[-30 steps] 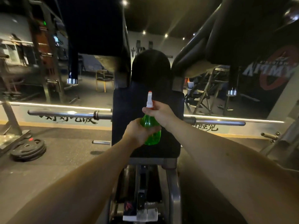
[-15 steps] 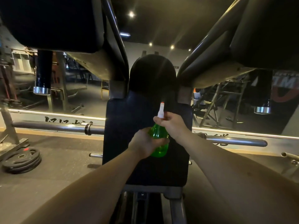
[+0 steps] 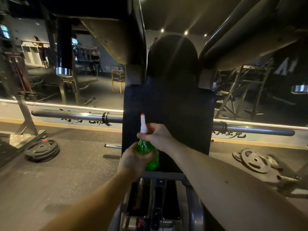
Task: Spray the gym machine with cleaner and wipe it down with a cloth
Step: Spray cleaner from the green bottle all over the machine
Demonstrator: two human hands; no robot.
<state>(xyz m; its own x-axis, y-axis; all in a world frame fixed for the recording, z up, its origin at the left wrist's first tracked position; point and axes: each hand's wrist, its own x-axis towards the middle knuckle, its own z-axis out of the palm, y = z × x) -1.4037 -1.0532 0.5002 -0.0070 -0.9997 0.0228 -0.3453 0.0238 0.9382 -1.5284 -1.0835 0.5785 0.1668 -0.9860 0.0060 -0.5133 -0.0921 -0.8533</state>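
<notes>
A green spray bottle [image 3: 150,160] with a white, red-tipped nozzle [image 3: 143,123] is held up in front of the machine's black back pad [image 3: 170,100]. My left hand [image 3: 133,160] grips the bottle's green body from the left. My right hand [image 3: 154,135] holds the neck and trigger just under the nozzle, which points up and away toward the pad. Two dark shoulder pads [image 3: 108,30] and their steel arms hang overhead on either side. No cloth is in view.
A steel bar [image 3: 76,115] crosses behind the pad. Weight plates lie on the floor at left [image 3: 42,150] and right [image 3: 256,161]. The machine's frame rails [image 3: 195,204] run below my arms. A mirrored wall reflects a yellow chair [image 3: 117,79] and a distant person [image 3: 40,50].
My view has tilted and come closer to the pad, so the right-hand weight plates now show. Both hands keep the same hold on the bottle, which sits lower against the pad.
</notes>
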